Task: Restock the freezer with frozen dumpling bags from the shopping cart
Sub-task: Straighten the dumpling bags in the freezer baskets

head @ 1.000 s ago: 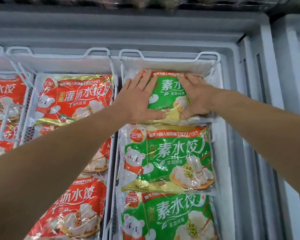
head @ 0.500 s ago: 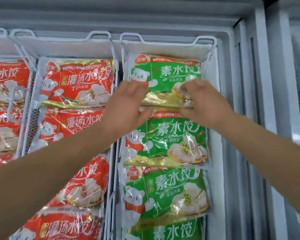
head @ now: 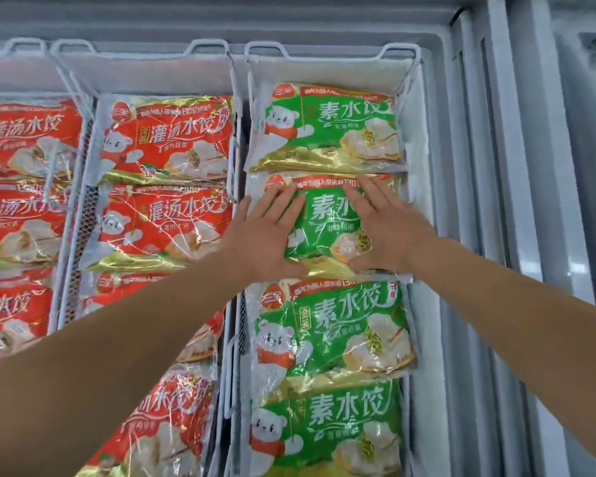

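Head view: flat hands (head: 327, 232) on green bag (head: 327, 222)

Green bags (head: 327, 132) fill the right wire basket (head: 331, 53) edge to edge; bare room remains only behind the topmost bag.

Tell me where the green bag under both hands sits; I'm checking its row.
In the right basket, second green bag from the back, between two other green bags, red bags to its left.

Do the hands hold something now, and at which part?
Nothing is gripped. The left hand and right hand lie flat, fingers straight, on the face of the second green bag.
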### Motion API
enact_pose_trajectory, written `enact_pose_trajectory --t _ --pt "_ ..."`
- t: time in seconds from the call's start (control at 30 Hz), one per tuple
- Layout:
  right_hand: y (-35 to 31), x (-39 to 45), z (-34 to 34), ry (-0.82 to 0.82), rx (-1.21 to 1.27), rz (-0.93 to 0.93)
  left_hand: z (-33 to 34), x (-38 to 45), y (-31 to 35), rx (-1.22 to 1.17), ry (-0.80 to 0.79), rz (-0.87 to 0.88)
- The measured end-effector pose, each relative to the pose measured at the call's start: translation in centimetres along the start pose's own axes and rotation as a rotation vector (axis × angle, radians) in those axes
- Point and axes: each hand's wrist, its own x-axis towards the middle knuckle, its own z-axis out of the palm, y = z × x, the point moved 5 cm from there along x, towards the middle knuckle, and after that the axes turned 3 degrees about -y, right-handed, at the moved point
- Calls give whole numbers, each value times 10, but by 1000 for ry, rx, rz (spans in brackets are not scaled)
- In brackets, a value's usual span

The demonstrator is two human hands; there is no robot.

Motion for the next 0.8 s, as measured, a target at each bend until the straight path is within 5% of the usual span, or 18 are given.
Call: enact_pose_trajectory --t 0.17,0.27,0.33,0.47,0.8 --pt "-5 -15 3 59 48 37 -8 -6 1 -45 14 -34" --pt "-21 -62 12 247 188 24 -16 -40 17 -117 216 -5" --pt "-37 -97 40 233 203 -30 -3 -75 41 -107 283 99" --pt "-56 -133 107 -21 158 -11 64 -123 70 115 -141 187" --pt "-85 -149 132 55 187 138 91 -131 54 38 -179 181"
